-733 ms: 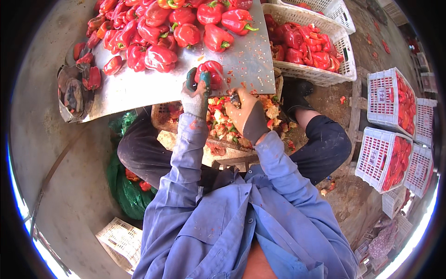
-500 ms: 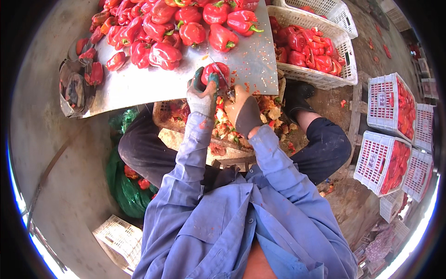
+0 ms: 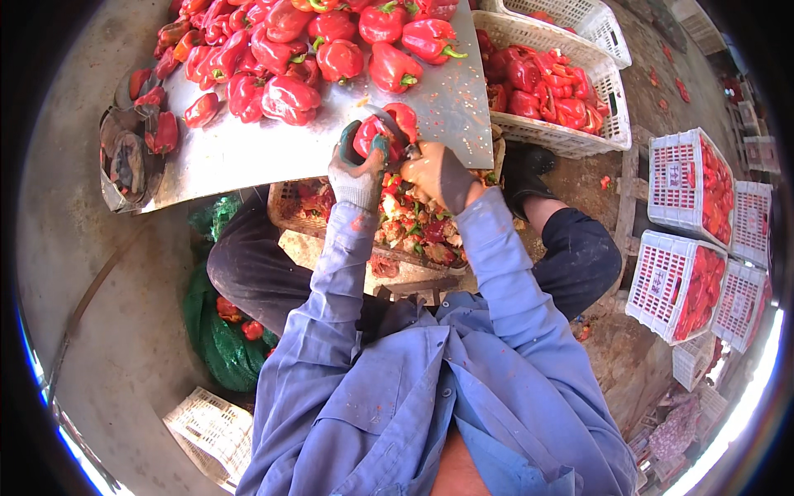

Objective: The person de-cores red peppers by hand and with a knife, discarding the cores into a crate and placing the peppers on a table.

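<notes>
My left hand (image 3: 359,169), in a pale glove with dark green fingertips, is closed round a red bell pepper (image 3: 369,136) at the table's near edge. The pepper looks cut open, with a section (image 3: 404,121) standing apart on its right. In a brown and grey glove, my right hand (image 3: 438,175) is closed on a knife, its handle mostly hidden in the fist. The thin knife blade (image 3: 385,117) reaches up and left into the pepper. Below both hands sits a basket (image 3: 285,217) of pepper cores, seeds and scraps.
Whole red peppers (image 3: 289,99) are heaped on the metal table (image 3: 248,161). A white crate (image 3: 614,124) of cut peppers stands at the right. Stacked crates (image 3: 674,186) of red peppers stand further right. A green mesh sack (image 3: 223,339) lies left of my legs.
The knife has cut through the pepper, and a section has come away on its right. My right hand has turned slightly and moved a little right; the left keeps its hold.
</notes>
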Tool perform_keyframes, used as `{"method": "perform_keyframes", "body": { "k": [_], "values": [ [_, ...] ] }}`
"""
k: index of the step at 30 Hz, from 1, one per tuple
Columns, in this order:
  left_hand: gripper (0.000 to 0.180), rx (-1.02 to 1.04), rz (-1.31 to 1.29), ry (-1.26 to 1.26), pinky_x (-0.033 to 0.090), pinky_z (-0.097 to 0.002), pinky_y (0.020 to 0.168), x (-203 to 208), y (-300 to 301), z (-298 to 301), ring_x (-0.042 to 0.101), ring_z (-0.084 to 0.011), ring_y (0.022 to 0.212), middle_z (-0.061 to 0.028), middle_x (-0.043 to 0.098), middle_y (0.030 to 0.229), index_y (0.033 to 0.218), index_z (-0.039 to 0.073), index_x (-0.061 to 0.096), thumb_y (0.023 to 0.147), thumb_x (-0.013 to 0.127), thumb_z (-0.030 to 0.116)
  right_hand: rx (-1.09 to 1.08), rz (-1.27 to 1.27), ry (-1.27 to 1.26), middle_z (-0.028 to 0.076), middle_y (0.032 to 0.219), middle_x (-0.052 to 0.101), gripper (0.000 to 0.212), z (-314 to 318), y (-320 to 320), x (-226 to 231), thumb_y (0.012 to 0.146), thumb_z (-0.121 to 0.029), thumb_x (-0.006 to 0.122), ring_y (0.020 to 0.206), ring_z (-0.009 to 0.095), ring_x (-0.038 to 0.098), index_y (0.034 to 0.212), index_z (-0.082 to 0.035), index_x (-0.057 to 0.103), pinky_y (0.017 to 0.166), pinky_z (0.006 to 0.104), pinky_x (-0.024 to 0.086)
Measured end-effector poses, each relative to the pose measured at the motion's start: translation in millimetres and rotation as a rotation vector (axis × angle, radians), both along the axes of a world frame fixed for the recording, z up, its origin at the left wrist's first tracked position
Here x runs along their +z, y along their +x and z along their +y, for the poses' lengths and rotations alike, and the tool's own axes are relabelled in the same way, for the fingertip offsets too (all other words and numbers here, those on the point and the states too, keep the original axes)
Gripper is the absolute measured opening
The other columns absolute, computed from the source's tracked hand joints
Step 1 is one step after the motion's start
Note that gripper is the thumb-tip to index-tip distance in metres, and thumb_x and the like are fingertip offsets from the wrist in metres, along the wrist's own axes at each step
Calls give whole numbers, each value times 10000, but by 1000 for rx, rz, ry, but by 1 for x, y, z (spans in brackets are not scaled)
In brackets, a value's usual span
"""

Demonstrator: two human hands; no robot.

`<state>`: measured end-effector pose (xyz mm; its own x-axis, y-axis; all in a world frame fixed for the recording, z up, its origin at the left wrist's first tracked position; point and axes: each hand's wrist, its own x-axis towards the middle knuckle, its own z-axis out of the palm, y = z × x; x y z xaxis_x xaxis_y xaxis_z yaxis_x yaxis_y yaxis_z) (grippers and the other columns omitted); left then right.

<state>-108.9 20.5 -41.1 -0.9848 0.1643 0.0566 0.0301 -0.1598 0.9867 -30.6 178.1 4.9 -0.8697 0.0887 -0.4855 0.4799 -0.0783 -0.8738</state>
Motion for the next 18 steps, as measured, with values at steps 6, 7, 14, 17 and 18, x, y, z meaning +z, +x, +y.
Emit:
{"method": "perform_keyframes", "body": {
  "k": [6, 7, 14, 17, 18],
  "values": [
    [400, -88, -140, 273, 606, -350, 975, -32, -12, -15, 723, -219, 1075, -161, 719, 1241, 1386, -71, 628, 993, 678, -15, -162, -51, -366, 13, 709, 554, 170, 15, 2, 9, 962, -188, 701, 477, 110, 493, 1021, -60, 605, 394, 281, 348],
    [396, -83, -159, 308, 610, -354, 968, -19, -6, -12, 726, -221, 1067, -163, 718, 1242, 1384, -75, 627, 996, 678, -8, -201, -56, -366, 14, 710, 559, 174, 13, 1, 13, 967, -203, 703, 479, 107, 494, 1012, -63, 610, 392, 277, 346],
    [354, -87, -129, 206, 583, -248, 709, -40, -17, -8, 691, -127, 800, -95, 724, 1002, 1297, -64, 656, 949, 716, -47, -432, 299, 54, 99, 723, 631, 177, -18, 10, 27, 943, -185, 742, 547, 194, 600, 941, -25, 666, 471, 355, 439],
    [363, -109, -143, 219, 583, -248, 726, -27, -8, -3, 697, -131, 837, -98, 721, 1019, 1297, -56, 654, 940, 719, -60, -407, 382, 488, 249, 813, 686, 243, -16, -13, 32, 883, -184, 772, 722, 391, 704, 949, 30, 678, 658, 471, 525],
    [372, -126, -153, 227, 590, -257, 748, -23, -5, -1, 704, -144, 872, -111, 720, 1046, 1310, -54, 650, 943, 714, -58, -346, 294, 547, 264, 866, 705, 264, -10, -24, 21, 877, -220, 792, 813, 459, 696, 972, 8, 698, 687, 481, 541]
  ]
}}
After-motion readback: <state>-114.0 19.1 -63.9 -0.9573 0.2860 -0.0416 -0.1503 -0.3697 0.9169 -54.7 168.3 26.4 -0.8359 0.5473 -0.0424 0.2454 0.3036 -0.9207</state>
